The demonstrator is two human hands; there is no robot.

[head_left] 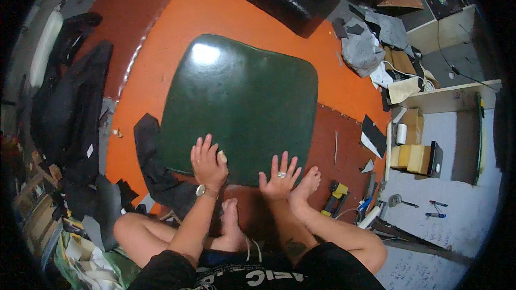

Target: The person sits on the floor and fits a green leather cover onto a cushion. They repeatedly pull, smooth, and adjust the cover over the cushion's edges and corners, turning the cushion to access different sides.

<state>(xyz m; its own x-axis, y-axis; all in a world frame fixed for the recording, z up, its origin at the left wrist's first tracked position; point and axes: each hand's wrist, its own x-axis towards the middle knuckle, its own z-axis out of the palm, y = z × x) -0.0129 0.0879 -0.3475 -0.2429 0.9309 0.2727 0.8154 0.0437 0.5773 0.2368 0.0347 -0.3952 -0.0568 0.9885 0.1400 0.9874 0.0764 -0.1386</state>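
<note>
Resting left hand (208, 166) and right hand (279, 182) on the near edge of a dark-green padded cushion (242, 96), laid flat on orange-and-brown floor (145, 86) — fingers spread, released. Showing a pale piece (222, 156) at left thumb — cannot tell whether worn.

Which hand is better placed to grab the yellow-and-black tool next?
Probably the right hand: at the green padded panel, it's closer to the yellow-and-black tool, though the right foot lies between. The left hand is farther.
</note>
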